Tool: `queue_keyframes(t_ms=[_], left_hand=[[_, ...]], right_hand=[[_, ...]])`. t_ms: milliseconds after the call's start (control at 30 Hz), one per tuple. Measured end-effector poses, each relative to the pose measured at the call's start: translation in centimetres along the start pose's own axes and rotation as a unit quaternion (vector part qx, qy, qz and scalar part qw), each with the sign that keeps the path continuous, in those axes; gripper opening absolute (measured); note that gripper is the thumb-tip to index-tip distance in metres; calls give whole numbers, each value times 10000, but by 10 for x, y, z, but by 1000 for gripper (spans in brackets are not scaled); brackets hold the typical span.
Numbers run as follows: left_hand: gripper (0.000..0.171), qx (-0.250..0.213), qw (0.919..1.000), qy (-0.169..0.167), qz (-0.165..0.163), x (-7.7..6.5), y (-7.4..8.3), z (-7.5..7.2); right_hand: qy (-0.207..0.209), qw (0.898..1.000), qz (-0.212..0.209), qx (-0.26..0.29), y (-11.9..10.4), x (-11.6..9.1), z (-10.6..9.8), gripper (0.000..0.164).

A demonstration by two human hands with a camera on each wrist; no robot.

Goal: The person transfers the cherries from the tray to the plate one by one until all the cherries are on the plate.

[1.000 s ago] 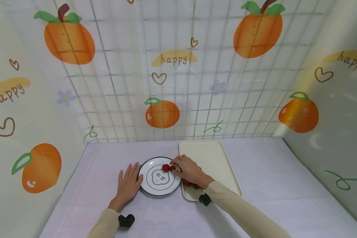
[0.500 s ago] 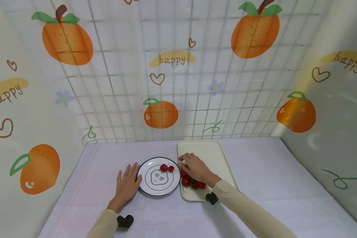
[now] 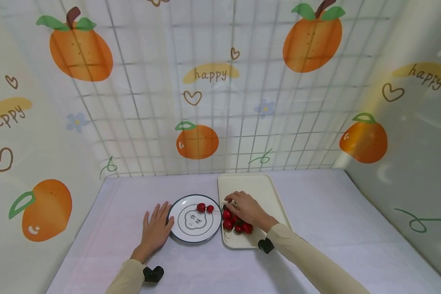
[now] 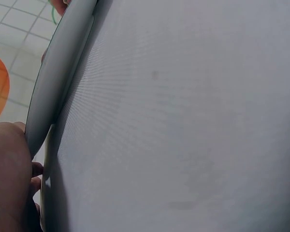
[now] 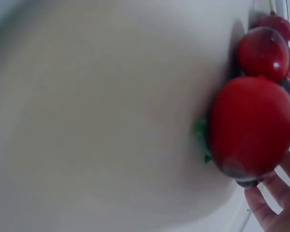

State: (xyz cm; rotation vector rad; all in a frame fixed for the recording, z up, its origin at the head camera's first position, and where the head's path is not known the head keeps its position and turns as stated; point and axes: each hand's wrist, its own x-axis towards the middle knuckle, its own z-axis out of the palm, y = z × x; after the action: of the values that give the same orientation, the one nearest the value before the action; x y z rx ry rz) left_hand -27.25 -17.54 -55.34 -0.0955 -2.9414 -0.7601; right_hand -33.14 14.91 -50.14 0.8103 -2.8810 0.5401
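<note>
"Head view: what has changed?"
"Right hand [image 3: 247, 207]: moved off the plate [image 3: 180, 212] to the red fruit [image 3: 228, 224] at the tray's [image 3: 257, 185] eight o'clock. Two cherries [image 3: 201, 208]: now left lying at the plate's one o'clock. Work judged partway, the larger share on the tray."
"Hands?"
"Left hand [image 3: 156, 228]: fingers straight, spread, at the plate's nine o'clock, thumb on the rim. Right: fingers bent over the fruit; whether they grip, cannot tell."
"Obscured?"
"Fruit under the right hand, count uncertain. Wrist views: both hands cropped."
</note>
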Motion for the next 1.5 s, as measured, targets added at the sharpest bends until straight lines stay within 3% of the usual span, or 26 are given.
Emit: queue_keyframes(t_ms=[300,567,833,1033,1200,1500], left_hand=[[57,26,10000,53,34,0,-1,1],[57,-17,10000,61,38,-2,2,-2],[57,-34,10000,23,46,-1,0,1],[56,-48,9999,85,64,0,0,1],[57,-68,9999,75,52,-1,1,-1],[57,-89,9999,50,22,-2,4,-3]], right_hand=[[11,9995,-283,-152,-2,2,-2,27],[-95,9998,-142,-33,-5,4,-4,26],[-200,9994,225,178,-3,4,-2,35],[24,9991,-190,370,-2,5,-4,33],[-10,9992,-354,181,-2,6,-5,25],[-132,9998,-42,165,-6,12,-4,25]])
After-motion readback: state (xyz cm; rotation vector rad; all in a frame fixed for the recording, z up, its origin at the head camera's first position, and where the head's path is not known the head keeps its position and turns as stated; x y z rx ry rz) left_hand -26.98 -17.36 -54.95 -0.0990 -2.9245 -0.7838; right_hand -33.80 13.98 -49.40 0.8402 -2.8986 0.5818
